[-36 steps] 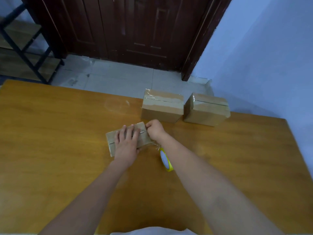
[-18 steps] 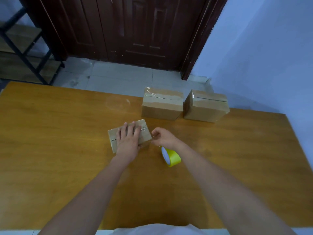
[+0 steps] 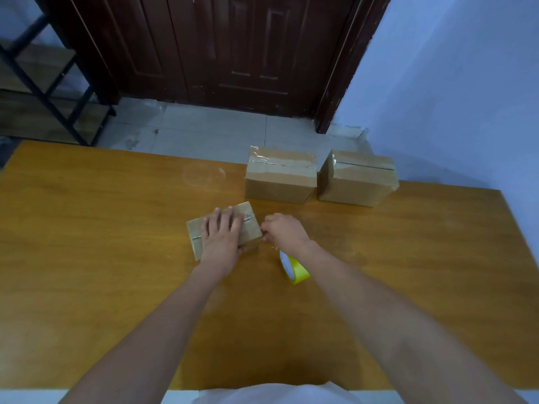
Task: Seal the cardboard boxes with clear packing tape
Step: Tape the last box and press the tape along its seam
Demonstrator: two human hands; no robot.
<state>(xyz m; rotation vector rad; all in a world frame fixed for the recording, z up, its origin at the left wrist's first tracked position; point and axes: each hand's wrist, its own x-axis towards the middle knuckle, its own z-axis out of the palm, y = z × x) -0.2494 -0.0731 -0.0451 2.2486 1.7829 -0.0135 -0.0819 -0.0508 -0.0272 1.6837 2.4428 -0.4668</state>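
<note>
A small flat cardboard box (image 3: 251,228) lies in the middle of the wooden table (image 3: 87,234). My left hand (image 3: 221,237) rests flat on its top with the fingers straight. My right hand (image 3: 284,231) is at the box's right end, its fingers curled and pinching a faint strip of clear tape. That strip leads down to the tape roll (image 3: 296,269), which has a yellow core and sits on the table under my right wrist. The strip itself is barely visible.
Two taller cardboard boxes, one (image 3: 280,176) beside the other (image 3: 357,180), stand with shiny tape over their tops at the table's far edge. Beyond are a tiled floor, a dark wooden door (image 3: 233,48), a black metal shelf rack (image 3: 43,91) and a blue wall on the right.
My right hand has slid off the box's top to its right end and a little toward me. The tape roll now shows more from under my wrist. My left hand stays flat on the box.
</note>
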